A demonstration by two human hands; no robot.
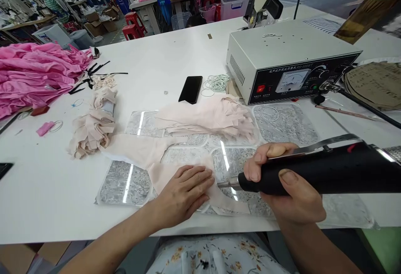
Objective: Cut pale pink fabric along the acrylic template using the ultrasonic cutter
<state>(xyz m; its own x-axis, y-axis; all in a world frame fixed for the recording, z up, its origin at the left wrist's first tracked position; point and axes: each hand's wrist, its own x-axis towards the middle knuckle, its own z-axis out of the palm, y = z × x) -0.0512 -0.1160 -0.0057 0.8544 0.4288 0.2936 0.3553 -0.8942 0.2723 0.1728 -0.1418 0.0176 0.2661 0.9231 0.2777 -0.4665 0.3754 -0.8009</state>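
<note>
My left hand [189,192] lies flat on a pale pink fabric piece [159,173], its fingers close together and stretched out. Wrapped round a black handheld ultrasonic welder [300,171] is my right hand [291,186], thumb on the near side. The welder's metal tip [228,182] points left and meets or nearly meets the fabric edge beside my left fingertips. Under the fabric is a grey-patterned mat with rounded panels [125,182]. A stack of similar pale pink pieces [209,117] rests just beyond my hands.
A welder control box [293,65] stands at the back right, its black cable [369,107] running to the right. A phone [190,89] and coiled elastic cord [217,82] lie behind the stack. Bunched beige fabric [94,130] and a pink fabric heap [40,73] are on the left.
</note>
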